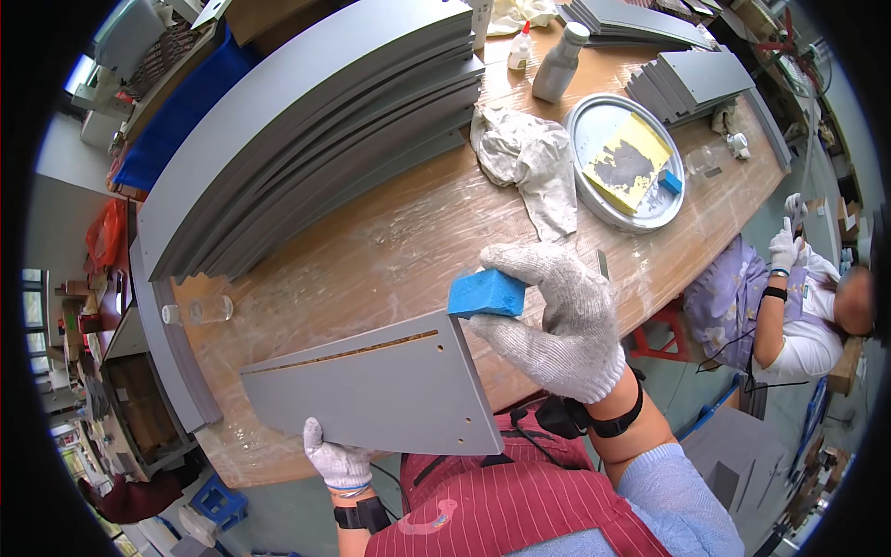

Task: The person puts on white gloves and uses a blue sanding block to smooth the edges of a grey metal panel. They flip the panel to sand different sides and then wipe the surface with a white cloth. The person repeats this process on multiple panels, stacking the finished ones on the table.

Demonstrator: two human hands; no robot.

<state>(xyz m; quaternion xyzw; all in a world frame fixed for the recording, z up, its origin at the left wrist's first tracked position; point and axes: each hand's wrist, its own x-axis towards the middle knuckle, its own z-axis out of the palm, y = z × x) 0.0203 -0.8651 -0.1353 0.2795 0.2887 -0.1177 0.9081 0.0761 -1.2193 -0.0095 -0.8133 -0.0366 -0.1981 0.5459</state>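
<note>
In my gloved right hand (566, 325) is a blue sponge block (486, 293), pinched between thumb and fingers. The block is at the upper right corner of a grey panel (371, 390); I cannot tell whether it touches. My gloved left hand (336, 459) grips the panel's lower edge, its thumb on the face and its other fingers hidden underneath. The panel is tilted in front of me, with a brown slot along its upper side and small holes near its right end.
Stacked grey panels (316, 121) fill the table's far left. A round lid-like tray (577, 190) holds a smeared yellow pad (640, 153) and a small blue block. Nearby are a white cloth (524, 158), a grey bottle (560, 65) and a glue bottle (520, 48). Another person (789, 306) sits at right.
</note>
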